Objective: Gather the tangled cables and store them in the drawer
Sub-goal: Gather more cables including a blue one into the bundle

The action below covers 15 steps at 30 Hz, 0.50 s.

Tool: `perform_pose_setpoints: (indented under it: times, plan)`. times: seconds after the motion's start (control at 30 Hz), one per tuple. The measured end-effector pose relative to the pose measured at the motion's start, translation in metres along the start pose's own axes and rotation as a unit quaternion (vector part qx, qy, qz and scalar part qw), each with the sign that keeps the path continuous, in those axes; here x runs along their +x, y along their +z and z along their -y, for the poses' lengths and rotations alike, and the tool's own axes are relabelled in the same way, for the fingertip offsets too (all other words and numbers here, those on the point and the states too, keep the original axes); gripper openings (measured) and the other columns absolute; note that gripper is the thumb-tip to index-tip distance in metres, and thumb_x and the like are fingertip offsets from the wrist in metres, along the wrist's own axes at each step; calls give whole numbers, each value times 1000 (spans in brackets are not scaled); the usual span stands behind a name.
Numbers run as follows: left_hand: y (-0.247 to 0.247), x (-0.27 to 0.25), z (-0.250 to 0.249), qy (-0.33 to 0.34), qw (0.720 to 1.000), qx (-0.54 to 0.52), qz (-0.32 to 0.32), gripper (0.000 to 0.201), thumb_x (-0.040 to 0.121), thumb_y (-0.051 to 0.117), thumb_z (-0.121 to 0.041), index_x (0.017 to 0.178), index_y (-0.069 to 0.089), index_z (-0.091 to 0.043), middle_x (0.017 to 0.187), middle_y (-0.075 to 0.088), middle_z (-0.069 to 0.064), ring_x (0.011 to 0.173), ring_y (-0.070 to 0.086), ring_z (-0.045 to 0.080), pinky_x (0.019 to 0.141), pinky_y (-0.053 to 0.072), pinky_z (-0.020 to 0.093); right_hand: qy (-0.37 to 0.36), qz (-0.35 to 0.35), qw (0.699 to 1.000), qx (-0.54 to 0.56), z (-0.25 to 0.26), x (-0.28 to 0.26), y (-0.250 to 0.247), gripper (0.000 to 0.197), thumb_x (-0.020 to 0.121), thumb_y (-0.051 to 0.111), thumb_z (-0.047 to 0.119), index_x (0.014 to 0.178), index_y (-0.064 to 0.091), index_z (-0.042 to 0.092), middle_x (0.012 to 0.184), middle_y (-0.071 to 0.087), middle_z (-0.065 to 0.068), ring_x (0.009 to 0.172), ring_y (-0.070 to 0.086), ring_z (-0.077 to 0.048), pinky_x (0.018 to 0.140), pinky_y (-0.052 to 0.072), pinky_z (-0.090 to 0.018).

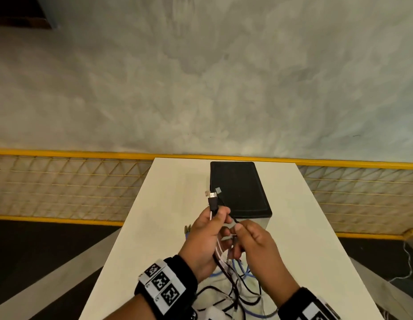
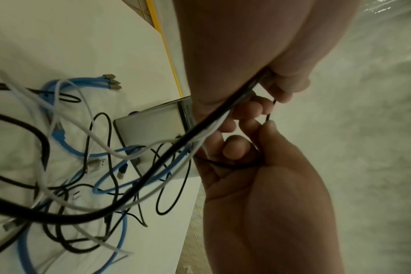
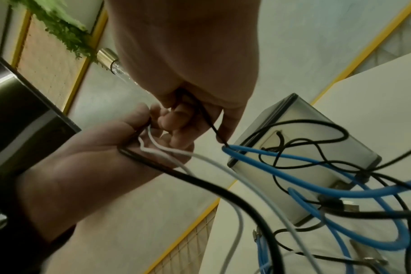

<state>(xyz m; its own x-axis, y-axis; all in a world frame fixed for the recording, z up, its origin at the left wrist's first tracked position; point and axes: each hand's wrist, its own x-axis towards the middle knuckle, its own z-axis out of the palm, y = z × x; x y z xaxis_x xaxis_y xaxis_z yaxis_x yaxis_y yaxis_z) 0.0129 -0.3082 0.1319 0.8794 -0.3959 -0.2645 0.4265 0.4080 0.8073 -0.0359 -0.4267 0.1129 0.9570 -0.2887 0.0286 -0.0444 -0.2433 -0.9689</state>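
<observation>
- Sitting on a white table (image 1: pixel 168 204) beside a yellow mesh fence (image 1: pixel 62 185), under a grey wall (image 1: pixel 224 77): a black-topped drawer box (image 1: pixel 240 188).
- Lying tangled on the near part of the table: cables (image 2: pixel 87 166).
- Gripping a bunch of cable ends: left hand (image 1: pixel 207 236).
- Pinching a thin black cable: right hand (image 1: pixel 256 248).
- Hiding behind both hands: most of the drawer front.

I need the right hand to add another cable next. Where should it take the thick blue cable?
Take the thick blue cable at its raised bend beside the grey drawer box, coming from above; that loop arches clear of the tangle, just below the right hand.
</observation>
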Motion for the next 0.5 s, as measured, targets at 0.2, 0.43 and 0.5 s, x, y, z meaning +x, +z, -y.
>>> perform_pose_setpoints:
  times: [0.2, 0.43, 0.5]
  plan:
    - [-1, 7, 5, 43, 989, 114, -80, 16, 98, 53, -31, 89, 63, -23, 82, 60, -1, 79, 56, 15, 70, 45, 34, -42, -6, 996, -84, 3, -9, -2, 27, 99, 48, 28, 77, 61, 19, 60, 66, -10, 56, 64, -10, 62, 49, -22]
    - [3, 3, 9, 49, 996, 73, -19, 18, 99, 50, -27, 98, 62, -13, 89, 71, 12, 78, 66, 27, 61, 50, 36, -35, 57, 988, -140, -4, -6, 6, 25, 96, 52, 26, 74, 61, 31, 63, 64, 3, 63, 63, -5, 59, 46, -18]
    - [1, 5, 8, 67, 996, 45, -25, 17, 100, 48, -22, 96, 61, -11, 80, 71, 11, 84, 68, 27, 78, 51, 44, -37, 14, 985, -166, -11, -4, 4, 16, 91, 61, 30, 75, 61, 33, 77, 64, 5, 76, 60, -4, 66, 43, -14]
